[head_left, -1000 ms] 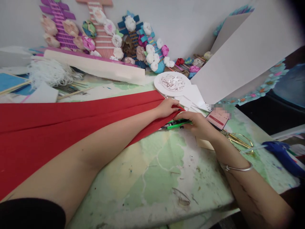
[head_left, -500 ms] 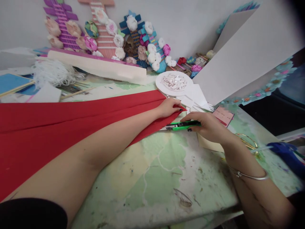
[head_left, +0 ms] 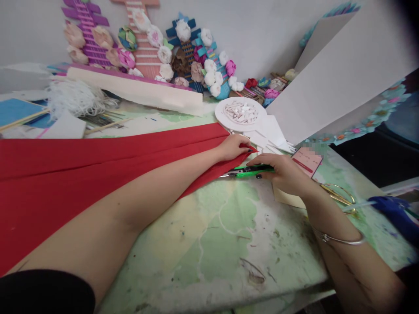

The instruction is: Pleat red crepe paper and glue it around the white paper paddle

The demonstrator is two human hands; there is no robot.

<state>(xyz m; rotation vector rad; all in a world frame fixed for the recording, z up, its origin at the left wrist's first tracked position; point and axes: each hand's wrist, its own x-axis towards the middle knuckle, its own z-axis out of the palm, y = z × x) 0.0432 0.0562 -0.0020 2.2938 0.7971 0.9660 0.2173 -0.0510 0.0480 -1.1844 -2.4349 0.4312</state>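
A long folded sheet of red paper (head_left: 65,174) stretches from the left across the table and narrows to a point near the middle. My left hand (head_left: 235,147) grips that pointed end, fingers curled down on it, with the forearm lying across the sheet. Just below, my right hand (head_left: 281,171) is closed around a green and black utility knife (head_left: 245,171). The knife's metal front end reaches the lower edge of the paper; part of the blade is hidden there.
A white plate (head_left: 220,114) of small rolled pieces stands behind my hands. Gold-handled scissors (head_left: 340,194), a pink card (head_left: 306,162) and a blue glue gun (head_left: 393,213) lie at right. White string (head_left: 75,98) and flower-decorated crafts (head_left: 147,48) are at the back.
The right hand and knife have shifted very slightly left along the paper's lower edge. The left hand keeps its place on the pointed end.
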